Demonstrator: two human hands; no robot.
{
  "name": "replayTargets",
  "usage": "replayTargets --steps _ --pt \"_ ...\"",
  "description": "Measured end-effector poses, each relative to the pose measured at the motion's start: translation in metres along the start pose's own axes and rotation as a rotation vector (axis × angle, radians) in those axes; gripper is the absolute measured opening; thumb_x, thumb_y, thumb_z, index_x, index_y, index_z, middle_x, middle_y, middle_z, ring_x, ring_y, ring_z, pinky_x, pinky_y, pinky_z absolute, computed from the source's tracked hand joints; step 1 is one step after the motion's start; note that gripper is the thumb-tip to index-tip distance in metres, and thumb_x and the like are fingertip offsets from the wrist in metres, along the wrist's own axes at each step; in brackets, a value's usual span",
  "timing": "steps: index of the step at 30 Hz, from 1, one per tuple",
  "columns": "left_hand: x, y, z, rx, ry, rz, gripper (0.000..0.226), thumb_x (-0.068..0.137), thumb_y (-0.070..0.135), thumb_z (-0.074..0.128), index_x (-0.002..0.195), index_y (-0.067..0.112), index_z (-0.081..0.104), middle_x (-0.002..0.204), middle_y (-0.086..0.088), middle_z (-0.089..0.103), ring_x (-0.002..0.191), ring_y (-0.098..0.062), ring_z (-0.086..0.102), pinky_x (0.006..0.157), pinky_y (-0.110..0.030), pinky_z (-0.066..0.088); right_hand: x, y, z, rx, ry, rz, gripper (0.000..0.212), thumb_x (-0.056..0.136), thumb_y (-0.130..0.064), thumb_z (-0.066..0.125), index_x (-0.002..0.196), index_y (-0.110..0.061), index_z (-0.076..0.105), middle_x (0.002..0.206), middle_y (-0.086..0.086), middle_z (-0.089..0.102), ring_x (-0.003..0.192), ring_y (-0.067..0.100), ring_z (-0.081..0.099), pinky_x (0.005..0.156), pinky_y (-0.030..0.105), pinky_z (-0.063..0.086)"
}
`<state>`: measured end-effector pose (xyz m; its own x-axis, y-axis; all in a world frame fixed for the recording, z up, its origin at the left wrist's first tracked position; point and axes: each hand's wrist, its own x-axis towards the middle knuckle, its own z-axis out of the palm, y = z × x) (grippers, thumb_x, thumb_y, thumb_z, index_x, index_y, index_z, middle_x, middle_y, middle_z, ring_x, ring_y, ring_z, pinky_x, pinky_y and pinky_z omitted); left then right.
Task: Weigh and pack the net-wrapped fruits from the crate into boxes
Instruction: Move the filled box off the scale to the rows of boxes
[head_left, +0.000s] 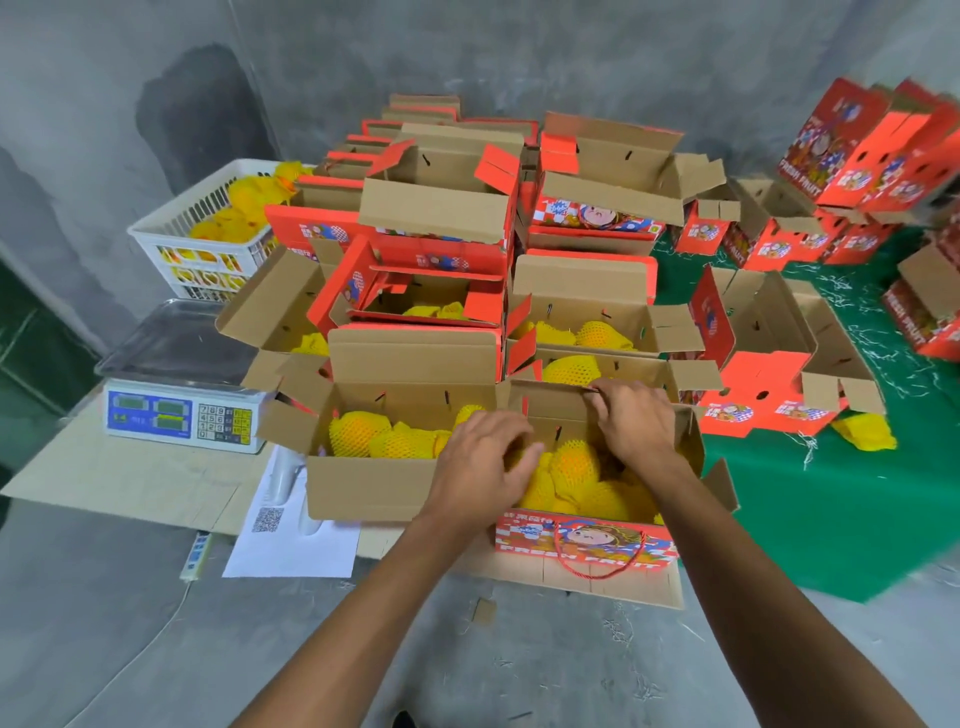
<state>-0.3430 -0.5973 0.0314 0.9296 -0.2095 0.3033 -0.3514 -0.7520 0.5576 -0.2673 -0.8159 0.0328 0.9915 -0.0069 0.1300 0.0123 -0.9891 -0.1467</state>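
Even, fairly bright light, soft shadows, wide-angle bending at edges, perhaps motion-blurred top right

Both bare arms reach forward, the left hand (480, 457) palm down with fingers curled, the right hand (636, 421) pinching at its fingertips.

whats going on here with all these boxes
A person is packing net-wrapped fruits into an open red box on the floor. The left hand reaches in among the fruit, while the right hand pinches the back flap. Beside it, another open box already holds fruit. To the left, the scale has an empty tray, and the white crate behind it holds more fruit.
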Motion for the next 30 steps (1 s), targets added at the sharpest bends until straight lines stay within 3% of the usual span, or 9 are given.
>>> replayTargets --steps 4,6,8,11,13,16,19,26,30 --pt "0.019 -0.012 0.008 -0.129 -0.094 -0.344 0.061 0.094 0.054 0.062 0.145 0.023 0.046 0.143 0.003 0.055 0.13 -0.021 0.052 0.102 -0.04 0.048 -0.004 -0.005 0.004 -0.049 0.018 0.04 0.028 0.107 -0.038 0.043 0.119 -0.029 0.067 0.119 0.001 0.071 0.112 0.029 0.061 0.094 0.041 0.041" --pt "0.034 -0.017 0.016 -0.122 -0.21 -0.472 0.073 0.09 0.061 0.065 0.146 0.021 0.042 0.143 -0.002 0.057 0.129 -0.026 0.055 0.098 -0.039 0.048 -0.006 -0.007 0.005 -0.079 0.014 0.04 0.029 0.107 -0.038 0.042 0.121 -0.028 0.065 0.119 0.001 0.071 0.111 0.029 0.061 0.093 0.041 0.041" --pt "0.045 -0.018 0.025 -0.161 -0.31 -0.533 0.07 0.09 0.064 0.063 0.142 0.021 0.046 0.137 -0.004 0.062 0.125 -0.029 0.058 0.096 -0.038 0.049 -0.008 -0.006 0.006 -0.089 0.014 0.023 0.029 0.107 -0.037 0.042 0.122 -0.027 0.065 0.119 0.002 0.07 0.111 0.029 0.061 0.092 0.04 0.04" --pt "0.045 -0.021 0.037 -0.211 -0.382 -0.53 0.05 0.1 0.054 0.047 0.139 0.023 0.05 0.134 -0.007 0.064 0.119 -0.03 0.06 0.096 -0.039 0.049 -0.01 -0.002 0.007 -0.077 0.032 0.002 0.029 0.108 -0.036 0.042 0.123 -0.026 0.065 0.118 0.002 0.071 0.109 0.029 0.061 0.09 0.039 0.039" --pt "0.041 -0.03 0.038 -0.25 -0.298 -0.53 0.038 0.105 0.04 0.036 0.131 0.018 0.055 0.129 -0.012 0.065 0.108 -0.03 0.059 0.089 -0.037 0.046 -0.013 -0.001 0.009 -0.064 0.046 -0.011 0.029 0.108 -0.035 0.043 0.123 -0.025 0.066 0.118 0.002 0.071 0.109 0.028 0.06 0.089 0.039 0.038" --pt "0.04 -0.046 0.03 -0.288 -0.215 -0.601 0.028 0.106 0.027 0.036 0.111 0.018 0.062 0.123 -0.014 0.067 0.094 -0.025 0.053 0.079 -0.03 0.038 -0.012 0.001 0.01 -0.051 0.047 -0.017 0.028 0.108 -0.035 0.043 0.122 -0.025 0.066 0.118 0.002 0.071 0.108 0.028 0.061 0.089 0.039 0.036" --pt "0.037 -0.054 0.024 -0.266 -0.219 -0.614 0.022 0.107 0.026 0.039 0.096 0.024 0.058 0.118 -0.014 0.07 0.097 -0.031 0.059 0.078 -0.03 0.04 -0.01 0.002 0.011 -0.031 0.05 -0.014 0.028 0.107 -0.034 0.045 0.121 -0.025 0.066 0.117 0.002 0.071 0.108 0.03 0.062 0.088 0.04 0.037" --pt "0.029 -0.059 0.016 -0.109 -0.303 -0.493 0.025 0.105 0.025 0.042 0.111 0.011 0.062 0.11 -0.016 0.068 0.103 -0.038 0.062 0.082 -0.037 0.05 -0.007 0.005 0.014 0.01 0.04 -0.031 0.026 0.107 -0.035 0.046 0.119 -0.025 0.067 0.116 0.002 0.072 0.108 0.031 0.062 0.09 0.04 0.038" --pt "0.03 -0.07 0.011 -0.232 -0.327 -0.532 0.031 0.108 0.027 0.041 0.118 0.009 0.064 0.114 -0.013 0.07 0.104 -0.032 0.064 0.085 -0.035 0.05 -0.006 0.007 0.012 0.021 0.022 -0.041 0.026 0.107 -0.037 0.045 0.118 -0.027 0.066 0.117 0.0 0.071 0.109 0.029 0.061 0.092 0.041 0.038"
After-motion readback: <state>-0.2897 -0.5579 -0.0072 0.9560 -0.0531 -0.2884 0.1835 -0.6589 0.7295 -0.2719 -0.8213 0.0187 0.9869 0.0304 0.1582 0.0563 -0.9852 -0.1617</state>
